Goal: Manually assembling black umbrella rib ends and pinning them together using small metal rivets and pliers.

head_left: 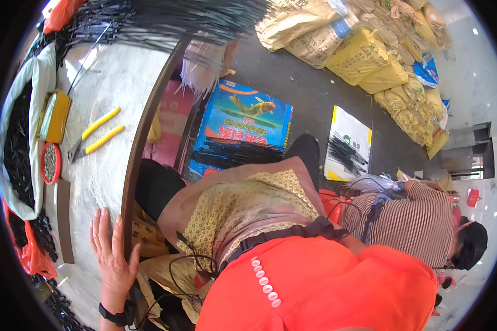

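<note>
My left hand [113, 251] lies palm down on the pale tabletop [102, 187], fingers stretched out, at the table's dark edge. It holds nothing. A dark band circles that wrist. Farther up the table are pliers [96, 132] with yellow handles, their jaws toward the left. Beside them stand a small yellow box [54, 117] and a red-rimmed round dish [51, 163] of small grey pieces. A flat brown strip [64, 220] lies left of my hand. My right hand does not show; only a bit of my right arm [350, 243] appears past my orange top.
Long black strips [165, 19] cover the table's far end. A white-lined container [22, 143] of black pieces stands at left. On the floor lie a blue printed sack [248, 116] and a white sack [348, 138], both bearing black strips. Stacked sacks [364, 60] and a person in stripes [408, 223] are at right.
</note>
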Motion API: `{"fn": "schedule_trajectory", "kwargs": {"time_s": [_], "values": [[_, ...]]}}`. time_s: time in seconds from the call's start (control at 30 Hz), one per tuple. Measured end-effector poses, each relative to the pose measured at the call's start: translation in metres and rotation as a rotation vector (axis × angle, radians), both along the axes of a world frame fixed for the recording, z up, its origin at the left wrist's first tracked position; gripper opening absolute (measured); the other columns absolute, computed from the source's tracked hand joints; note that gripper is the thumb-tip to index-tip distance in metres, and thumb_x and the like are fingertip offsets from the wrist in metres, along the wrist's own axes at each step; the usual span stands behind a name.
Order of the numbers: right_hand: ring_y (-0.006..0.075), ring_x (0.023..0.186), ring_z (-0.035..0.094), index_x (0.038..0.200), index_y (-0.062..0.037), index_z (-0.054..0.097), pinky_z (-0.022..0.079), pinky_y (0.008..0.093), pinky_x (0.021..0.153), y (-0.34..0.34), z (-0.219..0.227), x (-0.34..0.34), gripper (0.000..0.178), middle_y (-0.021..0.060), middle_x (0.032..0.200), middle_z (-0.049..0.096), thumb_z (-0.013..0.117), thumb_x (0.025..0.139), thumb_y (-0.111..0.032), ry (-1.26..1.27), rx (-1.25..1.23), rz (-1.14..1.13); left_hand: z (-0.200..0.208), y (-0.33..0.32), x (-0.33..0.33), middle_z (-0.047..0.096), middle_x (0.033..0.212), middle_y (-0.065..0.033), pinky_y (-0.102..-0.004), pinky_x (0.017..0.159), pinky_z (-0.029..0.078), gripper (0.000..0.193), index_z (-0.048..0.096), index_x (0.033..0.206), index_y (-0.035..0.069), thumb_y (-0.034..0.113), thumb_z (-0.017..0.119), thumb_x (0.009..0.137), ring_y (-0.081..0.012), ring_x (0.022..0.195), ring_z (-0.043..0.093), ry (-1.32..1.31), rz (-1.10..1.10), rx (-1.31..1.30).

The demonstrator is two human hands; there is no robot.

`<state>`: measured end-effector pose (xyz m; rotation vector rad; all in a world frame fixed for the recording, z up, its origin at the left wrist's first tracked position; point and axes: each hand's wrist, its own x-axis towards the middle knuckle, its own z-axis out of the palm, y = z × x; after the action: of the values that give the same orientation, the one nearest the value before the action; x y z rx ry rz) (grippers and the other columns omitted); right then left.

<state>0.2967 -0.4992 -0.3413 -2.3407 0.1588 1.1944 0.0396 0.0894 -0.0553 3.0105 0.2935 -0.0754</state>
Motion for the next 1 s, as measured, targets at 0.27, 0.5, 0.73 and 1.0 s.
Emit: {"fn": "schedule_trajectory", "kwargs": {"time_s": [0.27,0.5,0.73,1.0], "values": [[0.0183,0.081,0.062,0.094,-0.0045,0.072,0.050,0.0352,0.071,-0.014,-0.016,0.017,0.032,0.0056,0.091,0.070,0.064,0.092,-0.036,-0.043,-0.002,0.001,-0.004,-0.005,0.004,0.033,0.153,-0.0236,-0.0567,0.116,0.021,0.068,0.039,0.146,0.006,0.014,0.065,0.084,-0.0468,0.142,0.029,0.009,0.005,0.011],[0.0194,0.082,0.063,0.093,-0.0036,0.072,0.050,0.0359,0.072,-0.033,-0.021,0.014,0.032,0.0062,0.092,0.071,0.064,0.093,-0.035,-0.048,-0.073,0.062,-0.005,0.000,0.003,0.035,0.152,-0.0239,-0.0570,0.115,0.023,0.066,0.041,0.145,0.007,0.010,0.064,0.084,-0.0463,0.141,0.031,0.016,0.026,0.025],[0.0206,0.082,0.064,0.093,-0.0028,0.072,0.050,0.0366,0.072,-0.043,-0.026,0.022,0.032,0.0068,0.093,0.071,0.063,0.093,-0.034,-0.095,-0.116,0.131,-0.003,-0.001,0.006,0.039,0.149,-0.0232,-0.0587,0.114,0.025,0.061,0.047,0.141,0.010,0.008,0.065,0.083,-0.0461,0.139,0.035,0.001,0.044,0.009],[0.0219,0.083,0.064,0.093,-0.0018,0.072,0.051,0.0374,0.073,-0.054,-0.026,0.036,0.032,0.0074,0.094,0.071,0.062,0.093,-0.032,-0.183,-0.161,0.205,-0.004,-0.001,0.007,0.040,0.149,-0.0223,-0.0578,0.114,0.026,0.058,0.051,0.137,0.009,0.006,0.067,0.081,-0.0456,0.139,0.036,-0.031,0.061,-0.019]]}}
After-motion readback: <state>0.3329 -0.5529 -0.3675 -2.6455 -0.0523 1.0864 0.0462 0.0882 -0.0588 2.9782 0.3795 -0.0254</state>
